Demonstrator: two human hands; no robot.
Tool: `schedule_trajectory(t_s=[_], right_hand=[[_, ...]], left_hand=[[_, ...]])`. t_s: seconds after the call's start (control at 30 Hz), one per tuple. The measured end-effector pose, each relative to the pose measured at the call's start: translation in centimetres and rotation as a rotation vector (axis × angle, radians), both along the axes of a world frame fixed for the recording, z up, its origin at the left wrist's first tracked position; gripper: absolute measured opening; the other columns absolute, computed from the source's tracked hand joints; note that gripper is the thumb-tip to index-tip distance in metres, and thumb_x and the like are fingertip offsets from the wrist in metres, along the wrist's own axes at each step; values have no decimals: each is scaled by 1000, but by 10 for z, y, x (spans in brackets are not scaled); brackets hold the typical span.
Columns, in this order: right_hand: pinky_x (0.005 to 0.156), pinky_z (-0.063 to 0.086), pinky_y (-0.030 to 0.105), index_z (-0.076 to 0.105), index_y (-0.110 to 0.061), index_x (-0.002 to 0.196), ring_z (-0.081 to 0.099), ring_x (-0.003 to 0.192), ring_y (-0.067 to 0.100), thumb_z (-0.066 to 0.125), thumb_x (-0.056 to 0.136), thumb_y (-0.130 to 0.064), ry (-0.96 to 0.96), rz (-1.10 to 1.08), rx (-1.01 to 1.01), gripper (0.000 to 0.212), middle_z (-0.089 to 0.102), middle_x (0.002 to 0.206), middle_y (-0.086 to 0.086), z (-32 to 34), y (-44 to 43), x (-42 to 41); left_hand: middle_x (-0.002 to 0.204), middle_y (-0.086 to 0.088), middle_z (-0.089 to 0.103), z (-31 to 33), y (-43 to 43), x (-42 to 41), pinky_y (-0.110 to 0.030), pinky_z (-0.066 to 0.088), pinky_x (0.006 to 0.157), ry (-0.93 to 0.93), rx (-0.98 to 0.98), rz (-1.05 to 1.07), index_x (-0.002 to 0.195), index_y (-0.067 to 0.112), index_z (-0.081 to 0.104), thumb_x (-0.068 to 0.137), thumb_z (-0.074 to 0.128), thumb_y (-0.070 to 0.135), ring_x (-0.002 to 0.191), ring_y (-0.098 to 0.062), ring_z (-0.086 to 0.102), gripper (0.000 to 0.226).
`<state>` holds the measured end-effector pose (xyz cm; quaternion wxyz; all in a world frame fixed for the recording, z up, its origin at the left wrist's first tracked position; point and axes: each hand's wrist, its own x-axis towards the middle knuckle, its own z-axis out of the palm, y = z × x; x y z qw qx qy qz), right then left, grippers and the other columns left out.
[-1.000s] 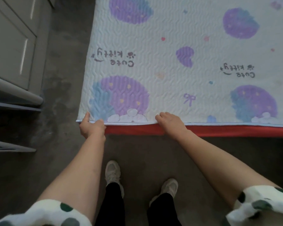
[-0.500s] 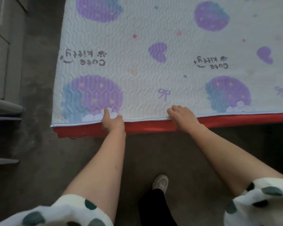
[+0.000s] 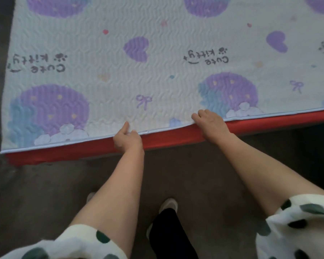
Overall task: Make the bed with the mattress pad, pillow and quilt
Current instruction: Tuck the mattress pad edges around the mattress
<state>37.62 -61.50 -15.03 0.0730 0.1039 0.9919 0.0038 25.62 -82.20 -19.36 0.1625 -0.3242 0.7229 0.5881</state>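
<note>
Hands at near edge of white quilted mattress pad with purple prints, spread over red mattress. I see left hand pinching hem, right hand curled over it, likely tugging pad square.

Dark grey floor, scuffed, patchy. White shoe on it w/ black trouser leg above; 2nd shoe mostly hidden. White sleeves w/ dark green dots at bottom corners.

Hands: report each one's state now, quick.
Left hand: closed, pinching the near edge of the mattress pad.
Right hand: fingers curled over the same edge, gripping it above the red mattress.
</note>
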Motion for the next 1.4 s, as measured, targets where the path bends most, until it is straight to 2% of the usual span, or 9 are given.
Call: schedule_trajectory(t_s=[0.2,0.33,0.43,0.6,0.7,0.9,1.03,1.17,1.4], right_hand=[[39,36,31,57,-3,73,54,52,31,36,64,-2,31,134,-77,24,51,64,14,-3,4,13],[45,31,31,54,-6,72,54,55,32,70,58,-2,-27,147,-105,21,52,65,13,2,14,13],[49,32,32,54,-4,72,55,61,35,69,62,-1,41,44,-121,18,53,69,16,11,29,16],[108,29,48,33,-6,143,28,139,37,46,96,-26,-119,-179,-112,53,30,151,16,3,74,30],[118,-4,46,-11,-19,152,-16,146,25,27,99,-50,-375,-322,-173,72,-21,158,5,-8,92,49],[117,-9,48,-22,-19,148,-24,144,26,23,98,-56,-509,-304,-235,77,-32,153,6,-24,89,80],[118,3,48,-9,-18,152,-11,147,27,29,100,-46,-447,-287,-246,70,-17,159,7,-10,95,78],[93,39,42,47,-11,126,47,120,34,41,98,-30,-179,-256,-169,35,50,130,15,17,88,79],[75,41,40,58,-7,103,59,98,36,40,98,-24,-23,-380,-92,25,64,105,16,81,69,106]], left_hand=[[77,23,54,2,-9,9,-39,56,89,45,-110,-52,123,12,64,79,56,-8,77,-16,60,48],[87,-5,71,23,-4,14,-37,59,75,11,-151,-137,129,20,59,87,55,18,62,-24,66,41],[106,-9,71,44,8,26,-35,52,90,145,-491,-532,121,24,65,86,55,33,98,-30,66,38],[136,-15,48,53,47,34,-42,34,102,681,-771,-1170,140,17,47,92,54,23,126,-34,41,49],[161,-6,-5,38,66,37,-42,3,119,547,-904,-1554,153,25,2,101,32,38,148,-29,-6,61],[152,-4,-35,22,72,55,-45,-14,117,202,-960,-1754,148,29,-21,101,20,46,141,-28,-31,65],[159,-11,-16,34,84,55,-44,-5,118,244,-926,-1689,153,22,-4,101,22,44,146,-33,-14,61],[127,-20,51,58,102,61,-46,39,100,597,-779,-1561,119,5,56,99,31,30,118,-38,48,40],[92,-13,62,133,149,91,-38,39,65,775,-696,-1660,80,13,51,95,39,20,87,-36,56,20]])
